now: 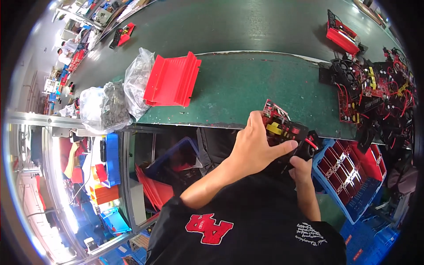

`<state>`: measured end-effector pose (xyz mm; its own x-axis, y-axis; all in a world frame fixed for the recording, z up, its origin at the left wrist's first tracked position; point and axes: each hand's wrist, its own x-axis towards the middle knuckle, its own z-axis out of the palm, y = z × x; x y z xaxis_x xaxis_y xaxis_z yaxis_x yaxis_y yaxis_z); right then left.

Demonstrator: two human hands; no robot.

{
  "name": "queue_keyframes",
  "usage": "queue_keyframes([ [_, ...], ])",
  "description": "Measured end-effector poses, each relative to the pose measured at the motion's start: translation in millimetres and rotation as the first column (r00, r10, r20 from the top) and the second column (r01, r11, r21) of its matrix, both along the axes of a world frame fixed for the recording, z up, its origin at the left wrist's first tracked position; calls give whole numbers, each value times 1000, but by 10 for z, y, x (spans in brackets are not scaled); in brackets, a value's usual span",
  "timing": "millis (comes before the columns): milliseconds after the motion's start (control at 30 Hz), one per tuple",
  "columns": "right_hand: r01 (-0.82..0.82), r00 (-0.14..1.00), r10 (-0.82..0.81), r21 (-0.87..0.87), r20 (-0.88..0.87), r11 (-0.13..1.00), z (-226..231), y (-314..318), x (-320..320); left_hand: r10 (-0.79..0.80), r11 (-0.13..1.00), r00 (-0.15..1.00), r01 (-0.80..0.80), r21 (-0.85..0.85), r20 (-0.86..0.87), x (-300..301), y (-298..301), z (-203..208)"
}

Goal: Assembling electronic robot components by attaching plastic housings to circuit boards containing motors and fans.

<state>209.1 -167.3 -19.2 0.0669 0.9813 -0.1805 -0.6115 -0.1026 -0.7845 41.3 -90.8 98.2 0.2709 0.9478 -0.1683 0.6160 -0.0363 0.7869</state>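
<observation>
Above the bench's near edge, my two hands hold a red circuit board assembly (287, 131) with a yellow component, black parts and a red wire. My left hand (252, 150) grips its left side, thumb lying across the front. At the lower right, my right hand (301, 168) has its thumb against the assembly's black end; its other fingers are hidden behind. To the left, a ribbed red housing (172, 81) rests on the green bench (238, 84). Clear plastic bags (106, 108) with dark contents sit beside it.
A pile of board assemblies with fans and wires (373, 84) covers the bench's right end. Beyond it stands a red housing with black parts (342, 37). Below right, a blue crate (349, 212) holds dark red panels. Another red part (126, 35) lies far left.
</observation>
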Motion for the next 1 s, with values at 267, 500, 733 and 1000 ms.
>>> queue_keyframes([
  [267, -92, 635, 262, 265, -727, 960, -581, 264, 4, 116, 981, 993, -113, 157, -14, -503, 633, 299],
  [500, -105, 688, 313, 337, -654, 936, -761, 429, 153, 419, 873, 580, -46, 486, -698, -1594, 1614, -222],
  [733, -12, 796, 192, 301, -574, 954, -733, -65, 813, 97, 749, 806, 327, 576, -583, -916, 849, 17],
  [1000, 342, 933, -354, -148, -68, 928, -477, -647, 987, -428, 485, 576, 797, 361, -696, -394, 479, -509],
])
